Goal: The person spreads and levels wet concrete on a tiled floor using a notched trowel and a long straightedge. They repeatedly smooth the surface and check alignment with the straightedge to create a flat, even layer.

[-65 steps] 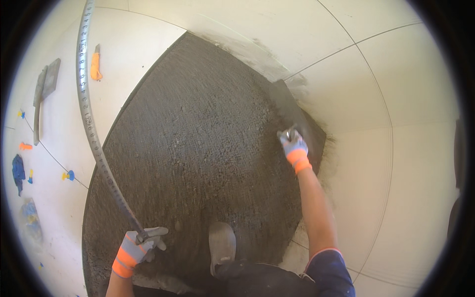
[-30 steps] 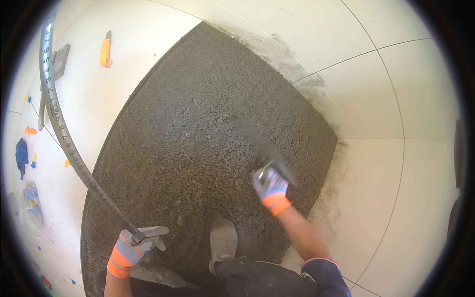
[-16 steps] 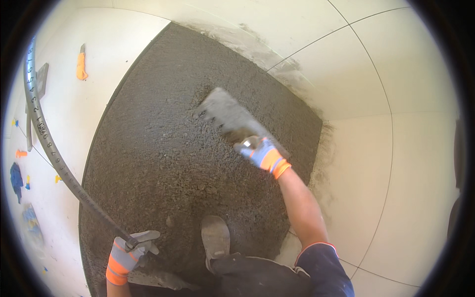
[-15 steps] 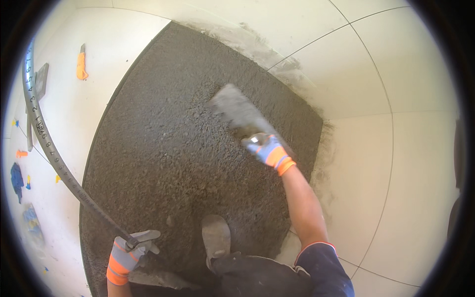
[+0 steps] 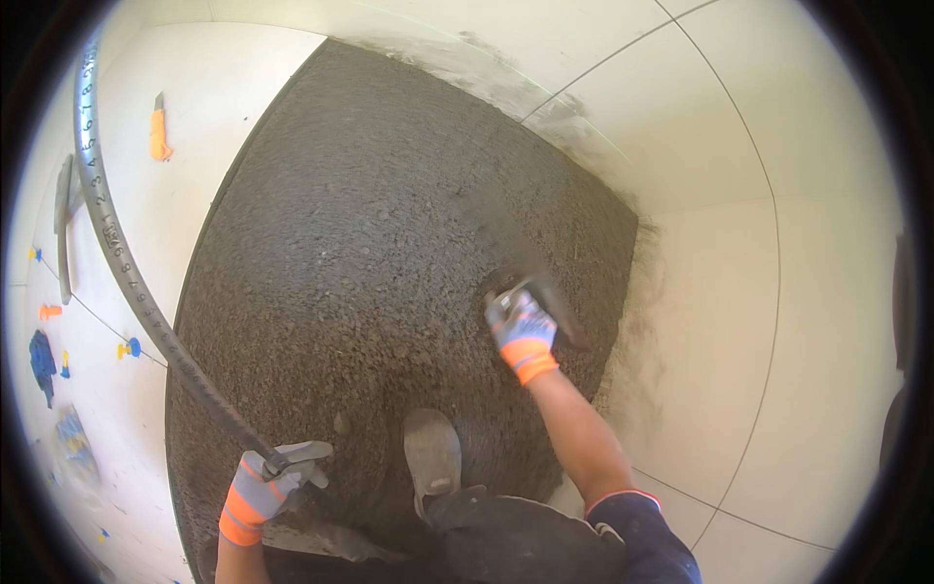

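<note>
My left hand (image 5: 265, 492), in a grey and orange work glove, grips the lower end of a long metal straightedge (image 5: 136, 287) with measuring marks. The straightedge slants up toward the far left and looks curved in this view. My right hand (image 5: 523, 326), gloved alike, is closed on the handle of a flat trowel (image 5: 511, 236). Motion smears the trowel's blade, which lies low over the dark, grainy mortar bed (image 5: 321, 195); whether the whole blade touches cannot be told. The mortar looks smoother at the far side and coarser near my foot.
My shoe (image 5: 433, 453) stands on the mortar. Pale wall tiles (image 5: 700, 292) border it on the right. Pale floor tiles on the left bear an orange utility knife (image 5: 160, 134), a grey bar (image 5: 64, 234), a blue cloth-like piece (image 5: 43, 365) and small yellow-and-blue pieces (image 5: 129, 347).
My right hand and the trowel have moved nearer to me, with the blade still slanting up and left. My left hand and the straightedge have shifted slightly right in the picture.
</note>
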Demonstrator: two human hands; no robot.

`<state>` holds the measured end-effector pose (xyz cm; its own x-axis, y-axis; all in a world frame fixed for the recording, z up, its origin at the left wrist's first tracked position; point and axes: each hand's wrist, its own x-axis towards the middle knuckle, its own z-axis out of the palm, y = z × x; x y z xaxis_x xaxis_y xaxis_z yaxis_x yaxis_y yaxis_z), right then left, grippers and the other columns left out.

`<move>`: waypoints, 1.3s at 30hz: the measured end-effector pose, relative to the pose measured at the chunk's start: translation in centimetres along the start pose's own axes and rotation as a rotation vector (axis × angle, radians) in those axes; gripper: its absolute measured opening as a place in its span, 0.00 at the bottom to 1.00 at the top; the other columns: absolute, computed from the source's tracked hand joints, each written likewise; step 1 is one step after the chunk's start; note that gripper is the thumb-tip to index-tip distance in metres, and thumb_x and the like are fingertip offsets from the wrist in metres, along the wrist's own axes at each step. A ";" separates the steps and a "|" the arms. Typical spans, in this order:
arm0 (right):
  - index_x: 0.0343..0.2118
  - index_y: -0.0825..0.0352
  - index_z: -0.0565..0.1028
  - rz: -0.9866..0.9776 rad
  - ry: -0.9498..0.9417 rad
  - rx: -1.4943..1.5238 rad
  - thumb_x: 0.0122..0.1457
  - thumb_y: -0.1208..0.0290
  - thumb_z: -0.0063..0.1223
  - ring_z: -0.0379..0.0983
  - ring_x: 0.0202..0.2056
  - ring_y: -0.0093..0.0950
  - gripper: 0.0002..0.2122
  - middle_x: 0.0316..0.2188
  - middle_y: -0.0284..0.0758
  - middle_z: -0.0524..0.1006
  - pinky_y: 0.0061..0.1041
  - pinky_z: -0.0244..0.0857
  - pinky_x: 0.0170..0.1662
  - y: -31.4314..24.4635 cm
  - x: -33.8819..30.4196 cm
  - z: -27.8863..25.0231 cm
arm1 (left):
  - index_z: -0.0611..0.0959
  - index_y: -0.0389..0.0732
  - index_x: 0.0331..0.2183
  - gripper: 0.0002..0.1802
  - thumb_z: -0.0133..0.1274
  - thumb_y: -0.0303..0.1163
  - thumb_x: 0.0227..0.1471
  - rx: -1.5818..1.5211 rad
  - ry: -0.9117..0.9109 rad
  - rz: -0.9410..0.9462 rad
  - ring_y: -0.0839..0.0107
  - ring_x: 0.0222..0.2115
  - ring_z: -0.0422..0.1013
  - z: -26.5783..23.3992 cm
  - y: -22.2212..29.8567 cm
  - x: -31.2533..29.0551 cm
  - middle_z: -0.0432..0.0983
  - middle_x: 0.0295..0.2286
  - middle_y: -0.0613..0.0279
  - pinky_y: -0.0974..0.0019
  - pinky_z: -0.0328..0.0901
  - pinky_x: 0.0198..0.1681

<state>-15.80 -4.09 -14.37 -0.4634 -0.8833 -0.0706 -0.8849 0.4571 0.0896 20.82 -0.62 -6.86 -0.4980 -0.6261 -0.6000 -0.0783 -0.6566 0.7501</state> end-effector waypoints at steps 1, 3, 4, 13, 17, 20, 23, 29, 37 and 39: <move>0.22 0.66 0.68 -0.121 -0.028 0.035 0.47 0.48 0.41 0.70 0.22 0.37 0.21 0.17 0.40 0.72 0.32 0.64 0.25 -0.4 -2.0 -0.1 | 0.74 0.28 0.35 0.25 0.54 0.40 0.38 0.009 -0.007 -0.012 0.77 0.14 0.65 0.0 0.1 0.0 0.73 0.18 0.56 0.77 0.59 0.17; 0.21 0.67 0.68 -0.494 -0.255 0.152 0.46 0.50 0.42 0.70 0.21 0.36 0.20 0.17 0.40 0.71 0.32 0.64 0.25 -0.5 -5.8 -1.1 | 0.74 0.28 0.35 0.25 0.53 0.39 0.38 0.025 -0.021 -0.007 0.78 0.12 0.63 0.3 0.2 0.3 0.73 0.18 0.56 0.77 0.57 0.15; 0.20 0.65 0.68 -0.566 -0.223 0.237 0.46 0.52 0.45 0.69 0.20 0.37 0.18 0.15 0.39 0.70 0.32 0.63 0.23 -0.4 -7.2 -1.9 | 0.74 0.28 0.35 0.24 0.53 0.39 0.39 0.032 -0.037 0.014 0.79 0.11 0.62 0.4 0.3 0.4 0.73 0.18 0.56 0.78 0.55 0.13; 0.32 0.57 0.71 -0.006 -0.372 0.673 0.51 0.54 0.39 0.68 0.29 0.43 0.14 0.28 0.44 0.71 0.31 0.61 0.34 3.1 2.1 -2.1 | 0.73 0.27 0.35 0.28 0.53 0.44 0.40 0.126 0.015 -0.067 0.80 0.11 0.60 0.4 0.8 0.5 0.73 0.17 0.58 0.79 0.54 0.13; 0.44 0.46 0.63 0.048 -0.347 0.103 0.50 0.64 0.36 0.67 0.32 0.41 0.16 0.31 0.47 0.69 0.34 0.61 0.34 9.6 3.9 0.2 | 0.74 0.28 0.35 0.26 0.52 0.42 0.41 0.107 0.010 -0.002 0.80 0.12 0.61 0.4 1.1 0.7 0.72 0.17 0.58 0.78 0.55 0.15; 0.42 0.63 0.64 0.836 -0.215 0.856 0.45 0.58 0.46 0.68 0.33 0.40 0.21 0.31 0.45 0.71 0.35 0.61 0.35 13.1 2.9 0.1 | 0.74 0.28 0.35 0.24 0.51 0.39 0.41 0.100 0.040 -0.075 0.79 0.12 0.61 0.3 1.2 0.7 0.72 0.17 0.57 0.78 0.55 0.14; 0.35 0.69 0.70 1.044 0.018 0.689 0.45 0.48 0.46 0.68 0.37 0.38 0.25 0.35 0.43 0.72 0.30 0.60 0.40 14.3 0.8 -1.0 | 0.74 0.28 0.35 0.22 0.50 0.37 0.41 0.104 0.031 -0.044 0.80 0.10 0.61 0.4 1.3 0.9 0.72 0.17 0.56 0.77 0.55 0.13; 0.35 0.66 0.70 1.012 -0.058 0.182 0.46 0.46 0.40 0.68 0.39 0.35 0.25 0.35 0.40 0.72 0.29 0.61 0.40 14.1 -0.1 -1.6 | 0.73 0.29 0.35 0.21 0.49 0.35 0.41 0.135 0.015 -0.101 0.79 0.10 0.62 0.5 1.7 1.5 0.72 0.17 0.56 0.78 0.56 0.12; 0.38 0.65 0.66 0.809 -0.315 0.060 0.47 0.46 0.37 0.68 0.38 0.35 0.26 0.36 0.40 0.71 0.30 0.60 0.41 9.8 -3.8 -2.4 | 0.73 0.30 0.35 0.18 0.48 0.33 0.43 0.178 -0.013 -0.107 0.78 0.08 0.61 0.0 1.4 1.7 0.72 0.17 0.56 0.77 0.54 0.10; 0.36 0.66 0.68 0.785 -0.203 0.153 0.46 0.45 0.39 0.68 0.39 0.36 0.26 0.36 0.41 0.71 0.30 0.60 0.42 9.8 -4.0 -3.4 | 0.73 0.31 0.35 0.18 0.48 0.33 0.43 0.173 -0.026 -0.109 0.78 0.08 0.61 -0.1 1.3 1.7 0.72 0.17 0.55 0.77 0.54 0.10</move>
<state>-22.48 3.55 -9.87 -0.9363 -0.2712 -0.2231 -0.2893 0.9558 0.0520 20.00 -2.57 -6.90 -0.5009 -0.5428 -0.6741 -0.2791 -0.6360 0.7195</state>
